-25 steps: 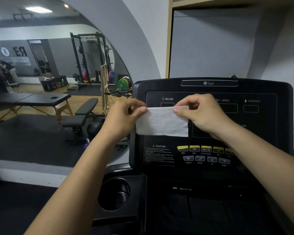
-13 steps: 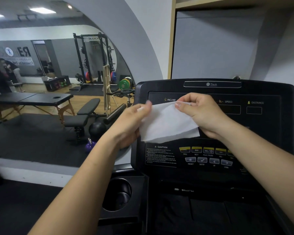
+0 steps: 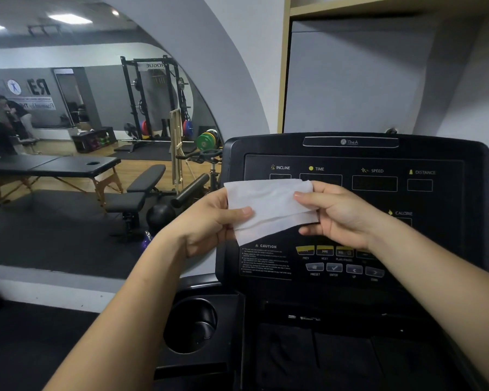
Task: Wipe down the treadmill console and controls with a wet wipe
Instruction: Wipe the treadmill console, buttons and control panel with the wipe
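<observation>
Wiping seems not yet begun: left hand (image 3: 209, 221) and right hand (image 3: 339, 215) pinch the wet wipe (image 3: 268, 210) stretched before the treadmill console (image 3: 435, 153); buttons (image 3: 333, 268) at 6 o'clock remain.

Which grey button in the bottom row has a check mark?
The ENTER button, second from the left, between the PRESET button and the left-arrow button. It alone carries a tick; the two to its right carry arrows.

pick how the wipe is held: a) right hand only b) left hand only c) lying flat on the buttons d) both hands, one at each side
d: the left hand pinches the wipe at its left side and the right hand at its right, in front of the console.
</observation>
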`<state>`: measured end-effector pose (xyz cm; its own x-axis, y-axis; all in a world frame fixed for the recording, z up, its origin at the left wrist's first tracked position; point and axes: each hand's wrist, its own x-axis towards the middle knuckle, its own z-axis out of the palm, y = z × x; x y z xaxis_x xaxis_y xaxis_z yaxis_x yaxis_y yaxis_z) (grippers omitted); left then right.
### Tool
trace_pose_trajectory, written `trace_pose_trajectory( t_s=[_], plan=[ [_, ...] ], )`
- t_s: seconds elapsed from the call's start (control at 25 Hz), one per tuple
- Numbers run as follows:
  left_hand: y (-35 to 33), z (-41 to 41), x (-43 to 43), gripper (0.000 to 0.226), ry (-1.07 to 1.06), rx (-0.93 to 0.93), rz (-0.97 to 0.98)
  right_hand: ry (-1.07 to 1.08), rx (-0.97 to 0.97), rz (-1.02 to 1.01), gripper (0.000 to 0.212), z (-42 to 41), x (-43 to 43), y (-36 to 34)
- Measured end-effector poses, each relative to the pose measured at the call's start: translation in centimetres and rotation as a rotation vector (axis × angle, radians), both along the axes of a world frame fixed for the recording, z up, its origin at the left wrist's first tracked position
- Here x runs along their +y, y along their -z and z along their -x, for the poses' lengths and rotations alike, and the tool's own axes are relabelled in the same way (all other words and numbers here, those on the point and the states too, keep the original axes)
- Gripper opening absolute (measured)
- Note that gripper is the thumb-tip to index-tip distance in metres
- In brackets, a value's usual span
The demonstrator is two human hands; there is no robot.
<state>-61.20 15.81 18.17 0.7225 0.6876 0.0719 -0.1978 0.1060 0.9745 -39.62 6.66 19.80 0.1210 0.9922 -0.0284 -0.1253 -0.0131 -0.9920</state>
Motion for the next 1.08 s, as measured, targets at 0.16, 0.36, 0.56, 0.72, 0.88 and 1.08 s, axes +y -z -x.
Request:
trace_pose_trajectory(
  t_s=[0.16, 0.36, 0.56, 0.72, 0.88, 1.08],
  plan=[
    [-0.7, 0.4, 0.0, 0.047, 0.028, -0.020, -0.044, -0.008, -0.063, -0.017, 0.017, -0.3, -0.1, -0.1],
    [-1.8, 0.6, -0.1, 0.034, -0.031, -0.037, -0.164, -0.043, -0.031, -0.102, 0.024, -0.6, -0.7, -0.9],
    [-2.2, 1.1, 0.0, 0.021, -0.036, -0.097, -0.262, -0.082, 0.017, -0.166, 0.021, -0.9, -1.5, -2.2],
    [-2.7, 1.5, -0.1, 0.023, 0.007, -0.092, -0.270, -0.106, 0.002, -0.154, 0.036, -1.2, -1.7, -2.6],
    [-2.8, 1.5, -0.2, 0.032, 0.061, -0.016, -0.302, -0.066, 0.004, -0.147, 0.034, -1.4, -1.5, -2.6],
    [-0.8, 0.4, 0.2, 0.011, -0.106, 0.190, -0.528, 0.132, -0.588, -0.292, 0.024, -0.8, -0.6, -1.3]
  ],
)
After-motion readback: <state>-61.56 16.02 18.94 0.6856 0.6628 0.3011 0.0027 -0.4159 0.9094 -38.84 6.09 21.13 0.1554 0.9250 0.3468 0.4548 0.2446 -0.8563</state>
